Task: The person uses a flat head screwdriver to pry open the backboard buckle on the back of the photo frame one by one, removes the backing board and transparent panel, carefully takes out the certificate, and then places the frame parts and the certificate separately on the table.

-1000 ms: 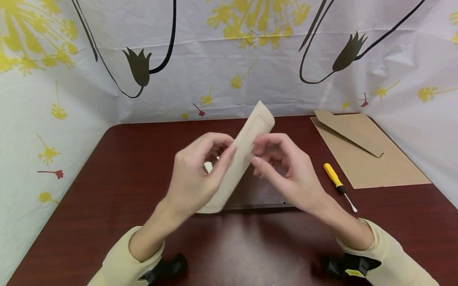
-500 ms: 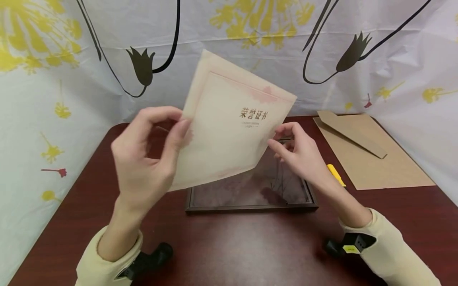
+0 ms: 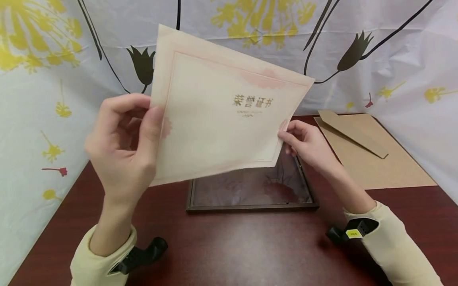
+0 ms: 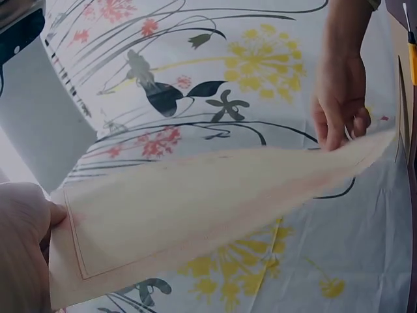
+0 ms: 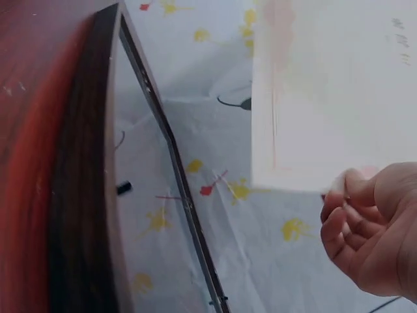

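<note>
A cream certificate sheet [image 3: 214, 107] with a pink border and dark printed characters is held up, tilted, over the table. My left hand [image 3: 123, 139] pinches its left edge between thumb and fingers. On the opposite edge, my right hand [image 3: 309, 145] pinches the paper low down; the right wrist view shows that hand [image 5: 374, 228] at the sheet's edge. Beneath the paper lies a dark picture frame [image 3: 250, 208] with a glossy pane, its far part hidden by the sheet. In the left wrist view the sheet [image 4: 195, 208] bows slightly between both hands.
At the right lies a brown backing board [image 3: 386, 167] with a folded-up stand flap [image 3: 354, 135]. A patterned cloth [image 3: 229, 43] hangs behind the dark red table [image 3: 229, 250]. A yellow-handled screwdriver [image 4: 412, 59] shows at the left wrist view's edge.
The certificate has turned from edge-on to its printed face and risen up and left with my left hand. My right hand has come to grip its right edge, and the picture frame is uncovered below.
</note>
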The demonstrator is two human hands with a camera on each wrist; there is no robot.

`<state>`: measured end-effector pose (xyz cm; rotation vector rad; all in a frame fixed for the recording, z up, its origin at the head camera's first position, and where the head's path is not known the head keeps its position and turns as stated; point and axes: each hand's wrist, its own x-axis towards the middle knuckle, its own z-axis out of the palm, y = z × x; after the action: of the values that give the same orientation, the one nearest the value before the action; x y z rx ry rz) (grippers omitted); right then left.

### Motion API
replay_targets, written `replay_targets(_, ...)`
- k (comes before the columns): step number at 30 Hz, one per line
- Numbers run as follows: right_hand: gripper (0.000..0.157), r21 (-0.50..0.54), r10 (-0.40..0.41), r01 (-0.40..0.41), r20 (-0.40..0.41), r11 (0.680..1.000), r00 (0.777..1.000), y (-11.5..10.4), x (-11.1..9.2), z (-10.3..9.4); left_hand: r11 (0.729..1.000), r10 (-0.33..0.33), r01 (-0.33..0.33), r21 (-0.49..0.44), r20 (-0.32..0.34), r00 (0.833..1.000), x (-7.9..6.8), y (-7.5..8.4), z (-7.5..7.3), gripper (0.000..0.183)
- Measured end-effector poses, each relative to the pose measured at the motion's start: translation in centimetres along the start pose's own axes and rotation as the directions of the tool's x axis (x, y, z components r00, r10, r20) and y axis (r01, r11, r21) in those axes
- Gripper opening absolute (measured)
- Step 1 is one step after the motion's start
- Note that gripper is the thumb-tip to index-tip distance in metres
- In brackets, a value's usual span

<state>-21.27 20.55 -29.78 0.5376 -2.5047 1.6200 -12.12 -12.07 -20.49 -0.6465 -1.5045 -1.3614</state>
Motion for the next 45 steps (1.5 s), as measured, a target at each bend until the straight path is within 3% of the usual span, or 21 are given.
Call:
replay_targets(9, 0.016, 0.027, -0.05, 0.054, -0.114, 0.998, 0.992, 0.0, 0.2, -1.7, 0.993, -0.115, 0.114, 0.025, 0.031, 0.993, 0.7, -2.9, -0.7, 0.015)
replay_targets(13, 0.01, 0.127, -0.053, 0.071, -0.14, 0.989, 0.989, -0.1, 0.3, -2.5, 0.978, -0.201, 0.194, 0.079, 0.089, 0.976, 0.6, -4.3, -1.2, 0.018)
replay_targets(15, 0.008, 0.181, -0.051, 0.079, -0.157, 0.98, 0.986, 0.0, 0.4, -2.8, 0.966, -0.25, 0.238, 0.102, 0.133, 0.959, 0.5, -5.2, -1.4, 0.021)
replay_targets(18, 0.007, 0.217, -0.051, 0.091, -0.181, 0.972, 0.982, 0.2, 0.4, -3.3, 0.932, -0.35, 0.322, 0.165, 0.181, 0.919, 0.4, -6.3, -1.7, 0.025)
replay_targets(22, 0.006, 0.18, -0.034, 0.071, -0.2, 0.981, 0.979, 0.4, 0.4, -3.8, 0.874, -0.478, 0.438, 0.21, 0.211, 0.852, 0.1, -7.5, -1.6, 0.024)
replay_targets(28, 0.014, 0.087, 0.025, -0.009, -0.177, 0.996, 0.984, 1.6, 0.6, -4.5, 0.845, -0.533, 0.488, 0.219, 0.276, 0.8, -0.9, -10.0, -1.3, 0.023)
replay_targets(31, 0.02, 0.034, 0.04, -0.035, -0.136, 0.999, 0.99, 2.5, 1.0, -4.7, 0.817, -0.574, 0.507, 0.273, 0.301, 0.762, -1.6, -11.2, -1.3, 0.025)
replay_targets(33, 0.022, -0.004, 0.058, -0.059, -0.112, 0.998, 0.992, 3.2, 1.3, -4.8, 0.789, -0.611, 0.527, 0.316, 0.317, 0.725, -2.1, -12.1, -1.2, 0.026)
replay_targets(39, 0.027, -0.096, 0.165, -0.169, -0.052, 0.981, 0.985, 5.2, 2.1, -4.7, 0.698, -0.716, 0.598, 0.394, 0.367, 0.594, -3.7, -15.1, -0.9, 0.028)
replay_targets(45, 0.031, -0.217, 0.242, -0.232, 0.017, 0.948, 0.97, 6.9, 3.0, -4.6, 0.624, -0.781, 0.625, 0.469, 0.378, 0.497, -4.8, -17.9, 0.0, 0.025)
